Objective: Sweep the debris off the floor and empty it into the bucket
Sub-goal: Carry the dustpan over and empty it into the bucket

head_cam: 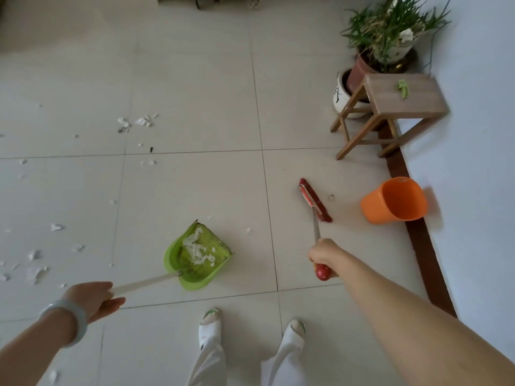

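Observation:
My left hand (93, 298) grips the long pale handle of a green dustpan (196, 259), which holds white paper scraps and is tilted above the tiled floor. My right hand (324, 256) is closed around the metal handle of a red broom (315, 200), whose head touches the floor ahead. An orange bucket (394, 200) stands to the right by the wall, to the right of the broom head. White paper debris (136, 122) lies scattered over the left part of the floor, with more scraps (36, 263) near the left edge.
A small wooden stool (395, 104) stands against the white wall at the right, with potted plants (387, 34) behind it. A dark baseboard (426, 260) runs along the wall. My feet (211, 327) in white slippers are at the bottom centre.

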